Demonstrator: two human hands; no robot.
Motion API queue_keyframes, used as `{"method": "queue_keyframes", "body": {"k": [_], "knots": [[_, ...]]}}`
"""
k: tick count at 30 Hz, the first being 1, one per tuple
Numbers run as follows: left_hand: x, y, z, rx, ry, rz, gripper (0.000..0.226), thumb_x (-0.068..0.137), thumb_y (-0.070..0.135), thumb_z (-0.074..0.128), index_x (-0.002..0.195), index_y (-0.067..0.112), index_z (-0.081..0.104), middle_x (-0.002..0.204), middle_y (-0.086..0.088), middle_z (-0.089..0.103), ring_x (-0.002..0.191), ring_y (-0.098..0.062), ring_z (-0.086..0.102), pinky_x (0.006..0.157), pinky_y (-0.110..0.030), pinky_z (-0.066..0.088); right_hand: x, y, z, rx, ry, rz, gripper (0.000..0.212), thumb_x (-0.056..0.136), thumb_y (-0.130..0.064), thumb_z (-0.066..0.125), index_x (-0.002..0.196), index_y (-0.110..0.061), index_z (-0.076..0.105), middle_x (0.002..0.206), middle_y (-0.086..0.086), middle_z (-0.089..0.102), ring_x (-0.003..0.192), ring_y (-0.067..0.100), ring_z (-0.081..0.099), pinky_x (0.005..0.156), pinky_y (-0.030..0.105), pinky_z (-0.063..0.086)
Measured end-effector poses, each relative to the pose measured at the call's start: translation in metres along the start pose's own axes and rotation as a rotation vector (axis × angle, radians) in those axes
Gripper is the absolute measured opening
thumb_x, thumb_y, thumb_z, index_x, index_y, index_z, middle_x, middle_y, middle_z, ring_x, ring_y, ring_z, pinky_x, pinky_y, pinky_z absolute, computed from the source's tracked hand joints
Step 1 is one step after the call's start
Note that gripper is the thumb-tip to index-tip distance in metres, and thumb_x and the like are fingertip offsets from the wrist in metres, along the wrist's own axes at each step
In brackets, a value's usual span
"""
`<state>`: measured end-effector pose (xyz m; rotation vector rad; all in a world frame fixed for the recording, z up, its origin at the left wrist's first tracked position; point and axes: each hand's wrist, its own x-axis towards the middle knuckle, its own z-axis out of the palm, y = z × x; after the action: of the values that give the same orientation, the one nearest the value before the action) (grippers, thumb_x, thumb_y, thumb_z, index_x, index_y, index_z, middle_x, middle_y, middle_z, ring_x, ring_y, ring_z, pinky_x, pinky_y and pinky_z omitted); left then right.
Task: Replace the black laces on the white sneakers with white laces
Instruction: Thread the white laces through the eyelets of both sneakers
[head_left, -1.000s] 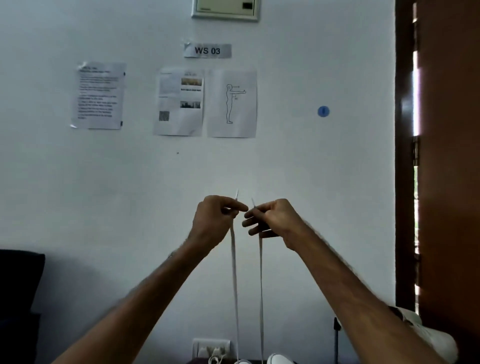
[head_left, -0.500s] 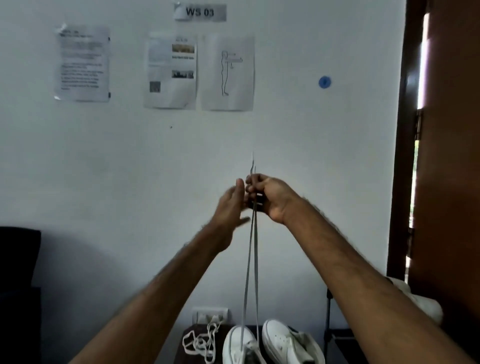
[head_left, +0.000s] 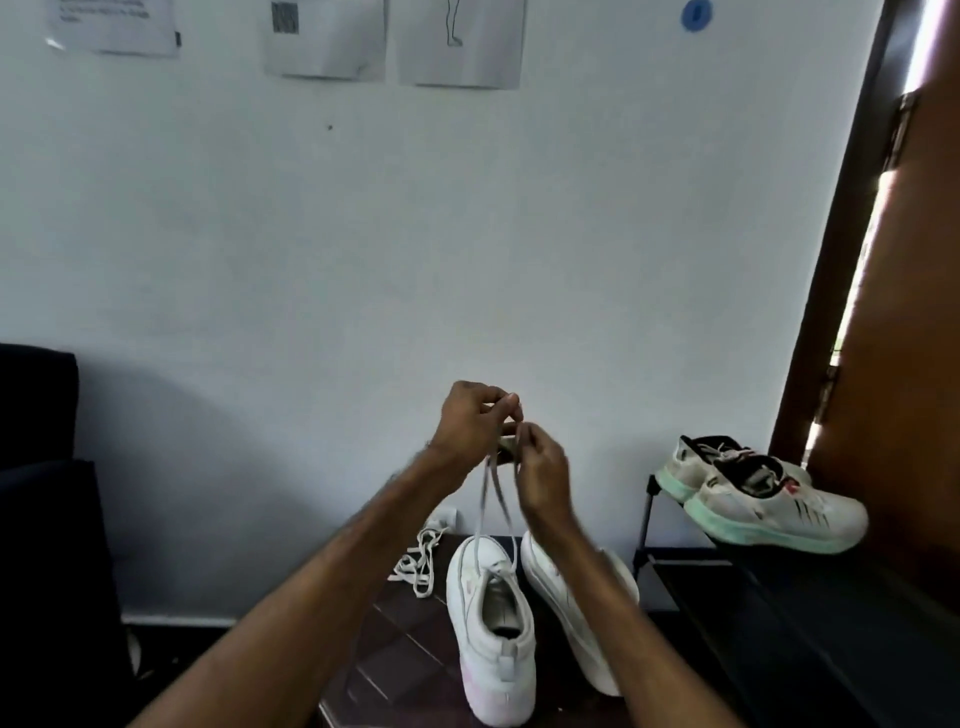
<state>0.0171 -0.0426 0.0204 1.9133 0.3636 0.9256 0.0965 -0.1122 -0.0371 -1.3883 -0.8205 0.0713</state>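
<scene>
Two white sneakers stand on a dark table. The left sneaker (head_left: 493, 634) points away from me, and a white lace (head_left: 487, 499) runs up from its eyelets in two strands. My left hand (head_left: 470, 423) and my right hand (head_left: 543, 470) meet above the shoe, and each pinches the lace near its ends. The right sneaker (head_left: 561, 587) lies tilted beside the first, partly behind my right forearm. A loose white lace (head_left: 421, 558) is heaped on the table to the left of the shoes. No black lace is visible.
A black shoe rack (head_left: 737, 582) stands at the right and carries a pair of white sneakers with mint soles (head_left: 758, 499). A brown door (head_left: 914, 312) is at the far right. A dark chair (head_left: 41, 467) stands at the left. The white wall bears papers.
The camera has tilted down, and the sneakers and the table have come into view. My hands have come down from high against the wall to just above the left sneaker, both holding the lace.
</scene>
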Motion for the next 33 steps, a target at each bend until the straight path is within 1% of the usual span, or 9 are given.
{"method": "queue_keyframes", "body": {"k": [6, 10, 15, 19, 22, 25, 26, 30, 33], "knots": [[-0.014, -0.047, 0.001, -0.194, 0.178, -0.062, 0.015, 0.098, 0.026, 0.056, 0.094, 0.012, 0.061, 0.092, -0.002, 0.064, 0.078, -0.011, 0.062, 0.07, -0.027, 0.052, -0.012, 0.001, 0.017, 0.444, 0.051, 0.263, 0.041, 0.103, -0.035, 0.044, 0.079, -0.011, 0.067, 0.049, -0.006, 0.043, 0.037, 0.004, 0.034, 0.038, 0.016, 0.027], [-0.041, -0.074, 0.015, -0.339, -0.215, -0.381, 0.049, 0.102, 0.05, 0.027, 0.122, 0.012, 0.051, 0.1, -0.005, 0.067, 0.084, -0.018, 0.066, 0.073, -0.033, 0.052, 0.008, 0.001, 0.008, 0.725, 0.116, 0.36, 0.034, 0.098, -0.025, 0.054, 0.067, -0.013, 0.06, 0.041, -0.008, 0.03, 0.032, 0.005, 0.025, 0.035, 0.017, 0.021], [-0.052, -0.098, 0.018, -0.119, -0.307, -0.284, 0.033, 0.103, 0.019, 0.044, 0.077, 0.014, 0.063, 0.063, 0.003, 0.052, 0.057, -0.007, 0.046, 0.062, -0.027, 0.038, 0.016, 0.043, -0.008, 0.214, 0.281, 0.328, 0.028, 0.085, -0.019, 0.058, 0.057, -0.013, 0.061, 0.049, -0.001, 0.048, 0.047, 0.018, 0.041, 0.045, 0.027, 0.035], [-0.046, -0.109, 0.021, 0.381, -0.11, -0.006, 0.019, 0.094, 0.022, 0.061, 0.083, 0.015, 0.075, 0.082, 0.001, 0.052, 0.079, -0.012, 0.048, 0.072, -0.023, 0.036, -0.023, 0.091, 0.012, 0.033, 0.133, 0.278, 0.024, 0.082, -0.035, 0.054, 0.068, -0.018, 0.063, 0.06, -0.004, 0.063, 0.061, 0.017, 0.059, 0.068, 0.041, 0.053], [-0.051, -0.119, 0.016, 0.419, 0.042, -0.037, 0.015, 0.091, 0.033, 0.065, 0.091, 0.023, 0.076, 0.097, 0.001, 0.051, 0.092, -0.009, 0.051, 0.075, -0.019, 0.034, -0.037, 0.089, 0.02, 0.069, -0.106, 0.363, 0.055, 0.102, -0.049, 0.037, 0.072, -0.013, 0.066, 0.048, -0.01, 0.057, 0.047, 0.002, 0.053, 0.051, 0.02, 0.042], [-0.055, -0.126, 0.011, 0.341, 0.074, -0.073, 0.014, 0.087, 0.037, 0.068, 0.087, 0.026, 0.077, 0.094, 0.005, 0.052, 0.078, -0.002, 0.051, 0.07, -0.019, 0.038, -0.042, 0.086, 0.015, 0.062, -0.3, 0.439, 0.089, 0.081, -0.085, 0.032, 0.095, -0.008, 0.073, 0.096, 0.023, 0.072, 0.09, 0.04, 0.069, 0.075, 0.047, 0.058], [-0.056, -0.126, 0.011, 0.324, 0.077, -0.08, 0.016, 0.086, 0.039, 0.069, 0.084, 0.025, 0.077, 0.092, 0.006, 0.053, 0.074, 0.0, 0.051, 0.067, -0.017, 0.038, -0.043, 0.087, 0.012, 0.031, -0.336, 0.411, 0.089, 0.078, -0.088, 0.03, 0.1, -0.013, 0.074, 0.108, 0.03, 0.067, 0.113, 0.047, 0.051, 0.086, 0.057, 0.053], [-0.073, -0.114, 0.022, 0.362, 0.102, -0.106, 0.026, 0.094, 0.039, 0.058, 0.077, 0.022, 0.069, 0.092, 0.008, 0.057, 0.083, -0.01, 0.059, 0.069, -0.024, 0.042, -0.047, 0.078, 0.006, 0.089, -0.363, 0.39, 0.06, 0.101, -0.054, 0.029, 0.08, -0.012, 0.065, 0.048, -0.009, 0.059, 0.049, 0.005, 0.058, 0.049, 0.016, 0.045], [-0.104, -0.104, 0.033, 0.487, 0.206, -0.044, 0.026, 0.102, 0.031, 0.041, 0.104, 0.016, 0.063, 0.119, 0.004, 0.057, 0.106, -0.018, 0.057, 0.083, -0.036, 0.047, -0.052, 0.081, 0.013, 0.143, -0.405, 0.36, 0.054, 0.102, -0.047, 0.032, 0.081, -0.011, 0.066, 0.058, -0.008, 0.065, 0.059, 0.003, 0.062, 0.056, 0.015, 0.047]]}}
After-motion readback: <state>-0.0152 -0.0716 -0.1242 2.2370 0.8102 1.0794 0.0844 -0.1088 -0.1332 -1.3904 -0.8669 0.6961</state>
